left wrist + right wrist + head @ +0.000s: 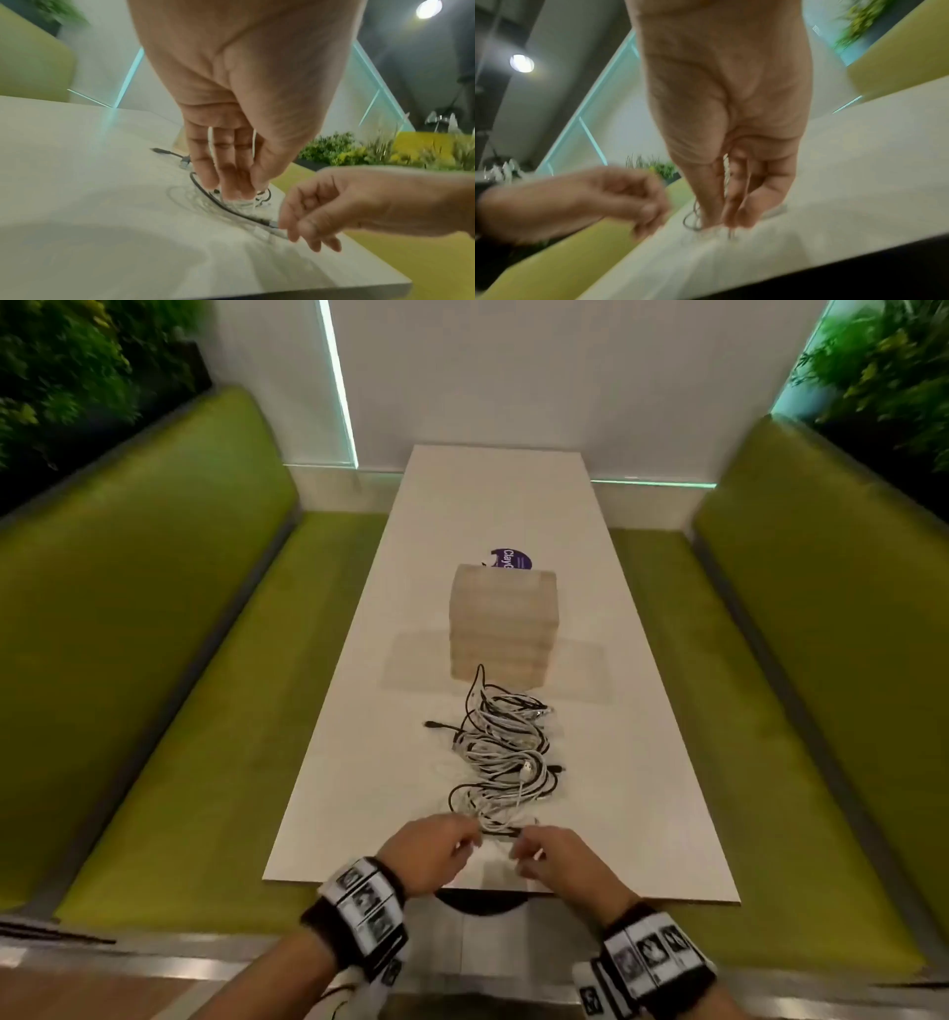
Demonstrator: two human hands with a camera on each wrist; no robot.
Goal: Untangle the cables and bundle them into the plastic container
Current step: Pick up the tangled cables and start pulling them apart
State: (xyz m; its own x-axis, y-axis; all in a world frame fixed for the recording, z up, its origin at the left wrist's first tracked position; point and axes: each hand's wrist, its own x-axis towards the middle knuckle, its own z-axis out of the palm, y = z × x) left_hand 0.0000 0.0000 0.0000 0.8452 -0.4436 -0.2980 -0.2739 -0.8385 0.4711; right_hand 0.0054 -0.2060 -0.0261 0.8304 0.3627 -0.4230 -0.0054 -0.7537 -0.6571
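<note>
A tangle of white and black cables point(500, 752) lies on the white table point(359, 788), just in front of a tall translucent plastic container point(503, 624). Both hands are at the near end of the tangle. My left hand point(470, 839) has its fingers down in the pile, and white strands point(210, 142) run up between them. My right hand point(518, 852) pinches the plug end of a black cable point(231, 211). In the right wrist view a white cable point(726, 172) also passes between the right hand's fingers point(741, 213). The fingertips hide where they meet the cables.
A flat translucent sheet point(580, 675) lies under the container, and a purple round sticker point(511, 558) shows behind it. Green benches point(169, 711) flank the table on both sides. The table's near edge point(642, 896) is just below the hands.
</note>
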